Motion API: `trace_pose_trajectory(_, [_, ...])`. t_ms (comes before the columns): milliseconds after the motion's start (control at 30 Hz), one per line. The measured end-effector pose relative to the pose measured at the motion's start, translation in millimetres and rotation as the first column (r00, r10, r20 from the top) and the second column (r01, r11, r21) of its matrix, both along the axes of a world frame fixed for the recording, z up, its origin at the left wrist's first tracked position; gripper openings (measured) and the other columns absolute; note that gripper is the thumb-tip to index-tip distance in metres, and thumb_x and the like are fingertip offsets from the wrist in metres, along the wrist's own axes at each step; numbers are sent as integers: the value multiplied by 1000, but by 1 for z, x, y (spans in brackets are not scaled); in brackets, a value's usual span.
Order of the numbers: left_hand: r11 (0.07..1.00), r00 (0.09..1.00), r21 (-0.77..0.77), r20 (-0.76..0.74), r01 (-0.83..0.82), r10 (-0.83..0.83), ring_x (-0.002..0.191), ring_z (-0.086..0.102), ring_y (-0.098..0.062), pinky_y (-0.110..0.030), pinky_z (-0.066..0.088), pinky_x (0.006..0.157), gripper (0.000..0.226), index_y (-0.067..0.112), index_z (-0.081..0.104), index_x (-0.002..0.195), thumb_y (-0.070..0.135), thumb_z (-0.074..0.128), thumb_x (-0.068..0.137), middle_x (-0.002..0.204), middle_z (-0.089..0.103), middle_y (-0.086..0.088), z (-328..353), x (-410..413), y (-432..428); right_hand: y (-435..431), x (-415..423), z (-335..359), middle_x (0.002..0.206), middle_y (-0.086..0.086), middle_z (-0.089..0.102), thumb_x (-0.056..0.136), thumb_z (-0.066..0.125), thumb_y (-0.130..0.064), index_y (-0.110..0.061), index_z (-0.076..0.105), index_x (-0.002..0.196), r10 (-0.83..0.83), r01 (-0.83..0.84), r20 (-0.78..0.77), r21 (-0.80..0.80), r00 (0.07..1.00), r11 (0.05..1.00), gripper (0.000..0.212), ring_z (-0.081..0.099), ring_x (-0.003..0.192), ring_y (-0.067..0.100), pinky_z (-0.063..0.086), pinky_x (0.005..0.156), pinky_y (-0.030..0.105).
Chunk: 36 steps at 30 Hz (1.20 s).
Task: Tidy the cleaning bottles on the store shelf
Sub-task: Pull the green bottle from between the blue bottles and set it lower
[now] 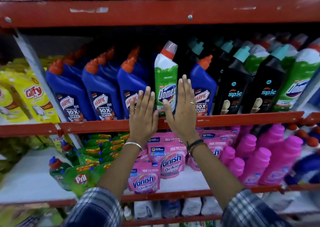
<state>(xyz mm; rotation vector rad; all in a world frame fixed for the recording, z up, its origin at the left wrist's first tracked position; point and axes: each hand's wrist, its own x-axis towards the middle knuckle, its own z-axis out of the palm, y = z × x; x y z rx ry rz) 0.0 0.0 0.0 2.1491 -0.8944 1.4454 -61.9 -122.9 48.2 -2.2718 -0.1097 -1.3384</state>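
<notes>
A green and white Domex bottle [165,77] with a red cap stands upright at the front of the middle shelf [97,127], between blue Harpic bottles [102,91]. My left hand [142,116] is flat and open just left of the Domex bottle, fingers up, over a Harpic bottle [131,83]. My right hand [183,109] is flat and open on the right, its thumb lying across the lower front of the Domex label. Neither hand is closed around the bottle. Another blue Harpic bottle [203,88] stands right of it.
Black Spic bottles [233,88] and more green Domex bottles [301,81] fill the shelf's right side. Yellow Giffy pouches [32,95] lie at the left. Below are pink Vanish pouches [170,159], pink bottles [270,157] and green Pril packs [81,176]. A red shelf beam [155,10] runs above.
</notes>
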Motion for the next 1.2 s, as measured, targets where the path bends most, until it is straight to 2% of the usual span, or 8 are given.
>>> trace_pose_trajectory(133, [982, 981, -39, 39, -187, 188, 146, -8, -12, -41, -4, 118, 65, 18, -2, 152, 30, 31, 97, 159, -12, 7, -1, 23, 0, 15, 22, 30, 155, 17, 23, 85, 58, -52, -5, 13, 148, -79, 84, -48, 131, 996, 988, 91, 26, 141, 27, 37, 106, 37])
trace_pose_trajectory(267, [959, 951, -18, 126, -284, 284, 147, -5, -14, -43, -4, 117, 66, 15, 3, 152, 32, 33, 96, 160, -7, 3, -14, 44, -2, 19, 42, 43, 144, 18, 38, 79, 63, -58, -4, 13, 147, -135, 152, -104, 174, 985, 973, 101, 45, 126, 32, 48, 91, 39])
trace_pose_trajectory(500, [957, 943, -49, 167, -285, 289, 147, 2, -16, -45, 2, 117, 68, 11, 10, 152, 33, 38, 93, 160, -1, 0, -20, 52, -3, 14, 44, 48, 130, 6, 53, 69, 73, -57, -10, 36, 137, -139, 168, -118, 288, 983, 943, 91, 50, 119, 25, 48, 81, 38])
trace_pose_trajectory(700, [960, 948, -31, 154, -277, 279, 147, -1, -16, -45, 3, 117, 66, 11, 6, 152, 34, 33, 96, 160, -5, -1, -19, 50, -2, 11, 10, 62, 126, 4, 58, 62, 80, -53, -10, 43, 132, -101, 64, 73, 396, 992, 916, 89, 54, 115, 19, 38, 83, 19])
trace_pose_trajectory(800, [963, 951, -31, 148, -269, 270, 147, -1, -16, -45, 4, 117, 68, 11, 4, 152, 34, 34, 95, 160, -6, -1, -18, 50, 0, 2, -10, 71, 123, 1, 60, 59, 78, -62, -13, 43, 129, -150, 91, 110, 417, 982, 905, 93, 58, 110, 19, 43, 83, 23])
trace_pose_trajectory(867, [968, 957, -28, 140, -251, 252, 147, -2, -16, -46, 5, 116, 67, 11, 4, 152, 34, 33, 96, 160, -7, -1, -20, 49, 0, -7, -26, 66, 120, -1, 62, 57, 76, -66, -14, 44, 128, -177, 134, 68, 413, 982, 901, 94, 60, 107, 19, 49, 82, 32])
trace_pose_trajectory(1033, [964, 953, -26, 143, -266, 267, 147, -6, -16, -46, 4, 116, 66, 11, 1, 151, 34, 31, 97, 159, -11, -1, -17, 49, 0, -22, -55, 19, 114, -3, 61, 55, 82, -58, -14, 45, 126, -177, 201, -94, 440, 980, 875, 91, 58, 99, 14, 37, 74, 22])
trace_pose_trajectory(1200, [968, 960, -27, 128, -248, 250, 146, -8, -14, -45, 3, 117, 63, 12, -2, 151, 33, 27, 99, 159, -13, 2, -21, 48, 0, -34, -67, -56, 101, -9, 55, 51, 87, -50, -15, 44, 123, -134, 269, -293, 489, 947, 830, 90, 54, 87, 8, 38, 70, 20])
